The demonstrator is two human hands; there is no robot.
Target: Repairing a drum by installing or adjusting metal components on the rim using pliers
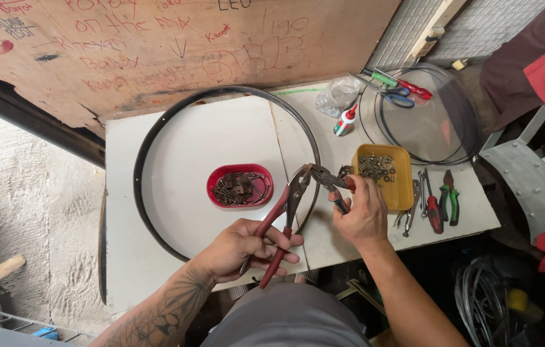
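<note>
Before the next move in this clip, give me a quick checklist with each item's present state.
1. Left hand grips the red-handled pliers by both handles: ok.
2. Right hand holds the second pliers firmly: ok.
3. Both plier heads meet at the black hoop near its right side: ok.
4. What the jaws actually pinch there: cannot tell, too small.
5. Hoop lies flat on the white table: ok.
6. Yellow tray and red tray of small metal parts sit close to the hands: ok.
</note>
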